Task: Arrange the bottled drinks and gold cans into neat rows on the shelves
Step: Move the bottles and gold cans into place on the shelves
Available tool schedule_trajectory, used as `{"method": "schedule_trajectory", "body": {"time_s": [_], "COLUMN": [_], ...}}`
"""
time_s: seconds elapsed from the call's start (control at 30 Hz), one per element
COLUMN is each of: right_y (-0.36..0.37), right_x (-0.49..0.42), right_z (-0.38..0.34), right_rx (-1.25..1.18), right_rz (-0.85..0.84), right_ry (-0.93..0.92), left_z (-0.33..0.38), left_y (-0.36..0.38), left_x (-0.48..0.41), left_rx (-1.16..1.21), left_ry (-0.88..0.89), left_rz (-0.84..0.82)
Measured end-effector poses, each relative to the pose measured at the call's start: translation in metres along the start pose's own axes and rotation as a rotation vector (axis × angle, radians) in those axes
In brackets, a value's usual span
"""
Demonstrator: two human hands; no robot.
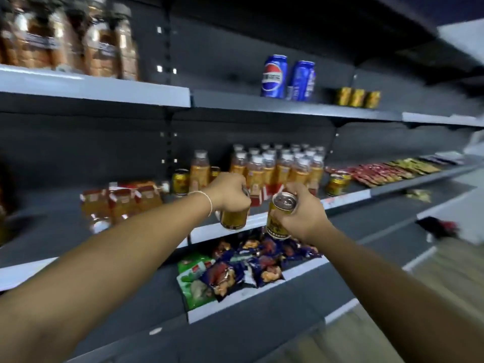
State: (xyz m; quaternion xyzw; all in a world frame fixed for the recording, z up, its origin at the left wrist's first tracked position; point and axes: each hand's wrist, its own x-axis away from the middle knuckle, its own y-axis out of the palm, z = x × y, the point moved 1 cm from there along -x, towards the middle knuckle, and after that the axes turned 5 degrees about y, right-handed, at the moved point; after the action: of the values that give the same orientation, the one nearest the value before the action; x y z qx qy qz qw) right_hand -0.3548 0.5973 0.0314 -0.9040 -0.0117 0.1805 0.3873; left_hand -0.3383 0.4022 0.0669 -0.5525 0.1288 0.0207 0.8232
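Observation:
My left hand (230,191) grips a gold can (234,218) from above, and my right hand (303,213) holds a second gold can (279,218) by its side, both in front of the middle shelf (348,199). Behind them stands a block of orange bottled drinks (281,167) with white caps. A lone bottle (199,170) stands to its left between two gold cans, one of them (180,182) at the far left. Another gold can (336,183) sits right of the block. Three gold cans (357,97) stand in a row on the upper shelf.
Two blue Pepsi cans (286,77) stand on the upper shelf (301,107). Packed orange bottles (120,203) lie at the middle shelf's left, flat red and yellow packets (385,170) at its right. Snack bags (243,265) fill the lower shelf. Jars (68,40) sit top left.

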Motion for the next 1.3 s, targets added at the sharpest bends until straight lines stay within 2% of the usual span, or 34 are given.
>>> {"method": "schedule_trajectory", "body": {"time_s": [0.33, 0.67, 0.87, 1.2, 1.3], "right_y": [-0.082, -0.086, -0.102, -0.132, -0.139], "right_x": [0.020, -0.068, -0.164, -0.280, -0.309], "right_z": [0.124, 0.225, 0.257, 0.279, 0.290], "right_rx": [0.099, 0.120, 0.133, 0.068, 0.040], "right_rz": [0.117, 0.111, 0.124, 0.295, 0.337], "right_ry": [0.276, 0.409, 0.410, 0.247, 0.177], "left_z": [0.109, 0.126, 0.127, 0.164, 0.174], "left_y": [0.114, 0.193, 0.202, 0.176, 0.179], "left_x": [-0.088, -0.221, -0.313, -0.405, -0.422], "left_rx": [0.128, 0.151, 0.221, 0.279, 0.221], "left_ry": [0.201, 0.201, 0.240, 0.275, 0.286], "left_rz": [-0.208, -0.270, -0.197, 0.060, 0.122]}}
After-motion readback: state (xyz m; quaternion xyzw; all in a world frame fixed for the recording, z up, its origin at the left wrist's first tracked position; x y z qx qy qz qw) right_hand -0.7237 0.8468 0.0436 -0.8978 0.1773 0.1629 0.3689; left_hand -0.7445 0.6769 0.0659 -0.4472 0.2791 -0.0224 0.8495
